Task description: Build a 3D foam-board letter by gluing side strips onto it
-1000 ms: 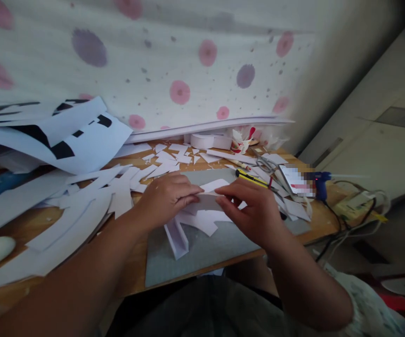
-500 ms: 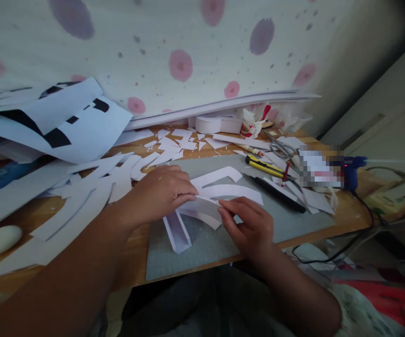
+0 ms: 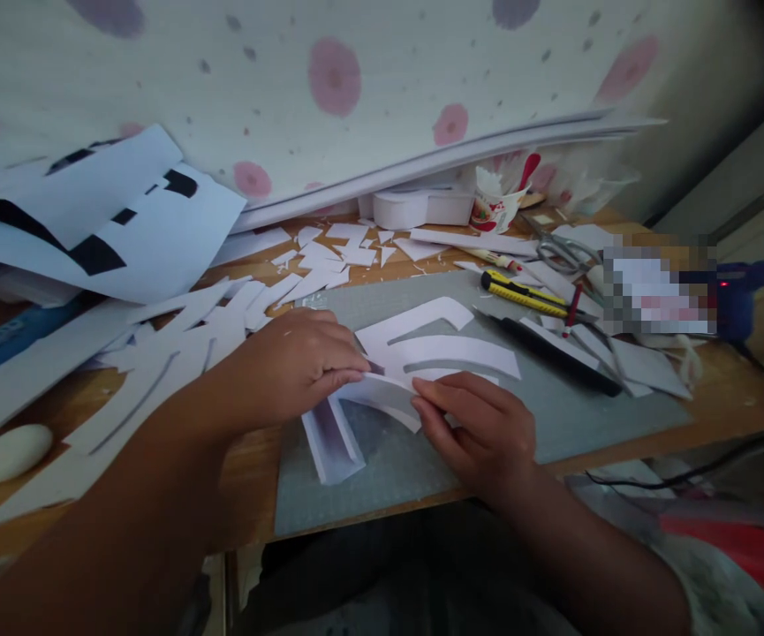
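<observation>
The step in hand looks like shaping or fitting a white card strip [image 3: 382, 393] onto a cut-out letter [image 3: 421, 349] that lies on the grey mat [image 3: 554, 415] at the centre of the frame. The strip sits between the two hands, just below the letter's flat arms and touching them; a channel-shaped piece [image 3: 332, 437] with raised side walls runs from it toward the lower centre.

The left hand [image 3: 295, 362] comes in from the lower left, palm down, fingers curled, thumb and fingertips pinching the strip's left end against the mat. The right hand [image 3: 480, 433] comes up from the lower right, wrist bent back, fingers together and extended left, their tips closed on the strip's right end. Both hands are gripping the strip, neither open.

As a judgement, the next move calls for a steady pinch at both ends and an even bend so the card follows the letter's edge without creasing.

Right of the mat, in the upper right of the frame, lie a yellow knife [image 3: 520, 293], a black pen [image 3: 554, 349], scissors [image 3: 557, 252] and a blue glue gun [image 3: 743, 291]. Paper scraps [image 3: 329, 265] cover the desk [image 3: 249, 477] above and left; a white oval [image 3: 14, 452] sits at the far left
</observation>
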`<state>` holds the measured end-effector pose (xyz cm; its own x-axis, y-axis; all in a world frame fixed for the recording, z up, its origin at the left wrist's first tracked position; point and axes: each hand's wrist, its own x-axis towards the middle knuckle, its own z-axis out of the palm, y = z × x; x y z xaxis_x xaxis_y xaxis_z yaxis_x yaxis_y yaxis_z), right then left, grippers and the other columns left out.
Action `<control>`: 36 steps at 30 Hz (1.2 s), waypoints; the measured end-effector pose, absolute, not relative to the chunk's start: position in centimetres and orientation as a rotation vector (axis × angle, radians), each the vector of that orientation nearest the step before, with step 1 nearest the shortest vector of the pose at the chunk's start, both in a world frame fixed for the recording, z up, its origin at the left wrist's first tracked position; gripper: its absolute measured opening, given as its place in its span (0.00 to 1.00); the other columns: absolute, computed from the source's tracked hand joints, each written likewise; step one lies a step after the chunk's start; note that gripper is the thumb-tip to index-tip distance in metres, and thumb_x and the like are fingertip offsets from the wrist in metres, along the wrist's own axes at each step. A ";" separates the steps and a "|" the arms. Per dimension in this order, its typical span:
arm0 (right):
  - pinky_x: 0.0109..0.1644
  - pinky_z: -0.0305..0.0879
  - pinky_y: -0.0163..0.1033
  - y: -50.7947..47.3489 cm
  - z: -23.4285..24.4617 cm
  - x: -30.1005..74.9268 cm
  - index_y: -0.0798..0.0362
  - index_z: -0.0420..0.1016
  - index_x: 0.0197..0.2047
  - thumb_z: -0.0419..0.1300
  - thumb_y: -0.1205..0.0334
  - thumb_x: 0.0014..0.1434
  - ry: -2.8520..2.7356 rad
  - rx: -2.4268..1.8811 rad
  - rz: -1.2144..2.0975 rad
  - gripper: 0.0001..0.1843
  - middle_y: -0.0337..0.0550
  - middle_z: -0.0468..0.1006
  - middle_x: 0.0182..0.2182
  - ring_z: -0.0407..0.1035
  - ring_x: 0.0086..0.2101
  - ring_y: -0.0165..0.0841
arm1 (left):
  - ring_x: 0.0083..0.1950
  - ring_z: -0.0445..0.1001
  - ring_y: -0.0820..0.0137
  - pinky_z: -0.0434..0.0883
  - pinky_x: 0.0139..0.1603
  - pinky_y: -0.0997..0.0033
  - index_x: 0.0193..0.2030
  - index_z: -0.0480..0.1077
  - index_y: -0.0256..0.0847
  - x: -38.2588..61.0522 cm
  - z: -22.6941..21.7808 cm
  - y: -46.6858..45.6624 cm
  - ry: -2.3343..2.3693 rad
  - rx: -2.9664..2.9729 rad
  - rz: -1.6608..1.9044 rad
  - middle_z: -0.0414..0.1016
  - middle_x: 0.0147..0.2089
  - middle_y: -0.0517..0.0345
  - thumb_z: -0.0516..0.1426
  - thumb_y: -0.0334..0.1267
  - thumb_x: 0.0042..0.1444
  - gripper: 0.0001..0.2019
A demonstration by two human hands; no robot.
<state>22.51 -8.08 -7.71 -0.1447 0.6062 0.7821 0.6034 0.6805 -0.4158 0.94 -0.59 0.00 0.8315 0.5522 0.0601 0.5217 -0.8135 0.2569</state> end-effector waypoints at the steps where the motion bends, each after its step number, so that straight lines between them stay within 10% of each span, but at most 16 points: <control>1: 0.31 0.71 0.34 -8.1 -7.7 22.5 0.59 0.78 0.39 0.61 0.71 0.57 -1.822 -0.954 0.006 0.07 0.47 0.80 0.28 0.73 0.28 0.31 | 0.42 0.69 0.67 0.59 0.46 0.67 0.43 0.76 0.47 0.9 0.0 -0.5 0.823 2.796 0.186 0.79 0.40 0.60 0.50 0.43 0.64 0.14; 36: 0.28 0.69 0.35 -8.1 -7.6 22.6 0.63 0.79 0.38 0.61 0.72 0.56 -1.874 -0.918 0.006 0.07 0.48 0.78 0.26 0.71 0.26 0.31 | 0.42 0.70 0.70 0.62 0.45 0.73 0.39 0.74 0.45 -0.7 1.6 0.3 0.791 2.696 0.039 0.76 0.38 0.62 0.55 0.38 0.59 0.07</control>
<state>22.57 -8.15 -7.58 -0.2048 0.5927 0.7790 0.5874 0.7110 -0.3866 -0.72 0.25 1.59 0.8453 0.5302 -0.0657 0.5211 -0.7911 0.3202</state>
